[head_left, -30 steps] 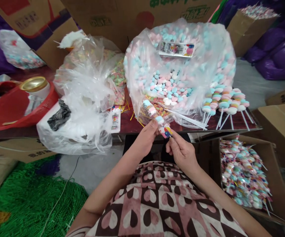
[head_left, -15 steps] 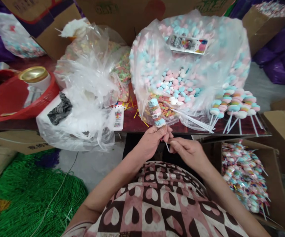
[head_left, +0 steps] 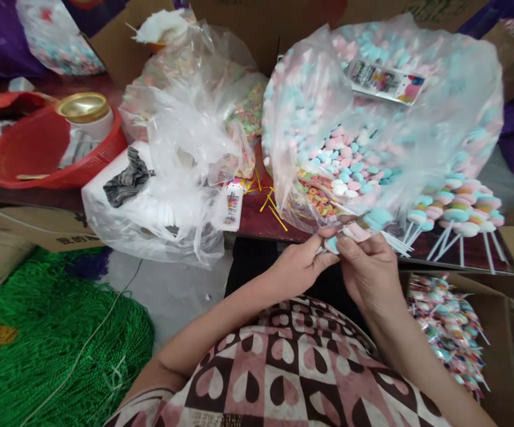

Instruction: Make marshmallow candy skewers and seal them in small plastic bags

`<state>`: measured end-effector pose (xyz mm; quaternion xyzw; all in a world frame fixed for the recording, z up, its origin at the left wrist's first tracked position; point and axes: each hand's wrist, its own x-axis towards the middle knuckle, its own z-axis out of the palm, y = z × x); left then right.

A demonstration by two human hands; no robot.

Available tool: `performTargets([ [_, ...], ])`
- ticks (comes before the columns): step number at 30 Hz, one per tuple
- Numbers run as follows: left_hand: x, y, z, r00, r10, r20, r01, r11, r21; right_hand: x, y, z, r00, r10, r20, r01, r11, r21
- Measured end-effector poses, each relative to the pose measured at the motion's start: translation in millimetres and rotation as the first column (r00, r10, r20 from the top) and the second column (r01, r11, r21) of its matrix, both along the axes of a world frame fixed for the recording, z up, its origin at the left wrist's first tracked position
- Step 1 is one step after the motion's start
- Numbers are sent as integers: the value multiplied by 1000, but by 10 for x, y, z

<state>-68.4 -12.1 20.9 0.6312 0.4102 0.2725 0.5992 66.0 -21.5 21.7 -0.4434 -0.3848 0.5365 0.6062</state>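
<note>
My left hand [head_left: 299, 267] and my right hand [head_left: 367, 270] meet at the table's front edge, both pinched on a marshmallow skewer [head_left: 333, 243] whose pale blue and pink pieces show between the fingertips. Right behind them sits a big clear bag of pastel marshmallows [head_left: 354, 142] with a printed label card [head_left: 388, 80] inside. Finished marshmallow skewers [head_left: 456, 204] lie in a row on the table to the right. Thin white sticks [head_left: 394, 243] poke out beside my right hand.
A crumpled clear bag [head_left: 181, 160] with colourful ring candy lies left of centre, next to a red basket [head_left: 38, 148] holding a gold-lidded jar [head_left: 83, 110]. A cardboard box of wrapped skewers [head_left: 447, 326] stands at lower right. Green netting [head_left: 56, 344] covers the floor at left.
The skewer, held upright half a second ago, is now low between both hands. My right hand has closed in on it. The view has shifted left and down.
</note>
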Motion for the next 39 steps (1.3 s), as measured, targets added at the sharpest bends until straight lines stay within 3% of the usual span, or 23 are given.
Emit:
performTargets([
  [2, -68, 31, -45, 975, 127, -182, -88, 975, 205, -90, 52, -12, 995, -81, 50, 78, 995, 67],
  [5, -224, 63, -114, 956, 245, -159, -192, 937, 292, -210, 133, 0, 994, -4, 114, -3, 998, 64],
  [8, -455, 115, -125, 911, 390, 135, -407, 903, 135, -368, 202, 18, 974, 190, 122, -194, 981, 24],
  [11, -668, 188, -89, 704, 546, 455, -548, 825, -142, -555, 309, -29, 907, 385, 172, -389, 921, -11],
  [13, -756, 223, -66, 582, 595, 554, -562, 787, -255, -624, 443, -101, 855, 406, 322, -425, 905, -11],
  [15, -800, 235, -62, 534, 615, 581, -544, 775, -321, -603, 624, -181, 787, 284, 549, -361, 932, 35],
  [17, -816, 232, -82, 509, 631, 586, -518, 768, -376, -503, 807, -243, 671, 99, 735, -259, 960, 107],
  [19, -823, 226, -117, 487, 653, 580, -504, 752, -424, -383, 934, -273, 539, 14, 842, -216, 969, 123],
  [21, -829, 227, -150, 476, 669, 571, -501, 740, -450, -309, 975, -271, 379, 23, 925, -264, 961, 85],
  [24, -836, 238, -174, 485, 658, 576, -491, 750, -444, -350, 917, -230, 53, 32, 998, -363, 932, -10],
  [27, -842, 246, -187, 492, 645, 585, -478, 761, -438, -510, 849, -175, -241, 32, 970, -341, 933, -115],
  [29, -843, 244, -204, 494, 647, 581, -478, 760, -441, -618, 846, -146, -363, 52, 931, -291, 942, -165],
  [31, -842, 237, -227, 497, 647, 578, -480, 760, -439, -697, 880, -134, -436, 70, 897, -244, 950, -193],
  [33, -842, 225, -247, 496, 647, 579, -482, 760, -437, -733, 943, -138, -460, 80, 884, -211, 958, -196],
  [35, -848, 214, -258, 493, 647, 581, -483, 759, -436, -721, 1021, -150, -427, 84, 900, -206, 960, -188],
  [37, -861, 204, -260, 495, 646, 581, -483, 760, -434, -667, 1101, -161, -330, 100, 939, -221, 959, -179],
  [39, -879, 197, -256, 499, 646, 577, -482, 761, -435, -587, 1167, -169, -170, 119, 978, -234, 959, -157],
])
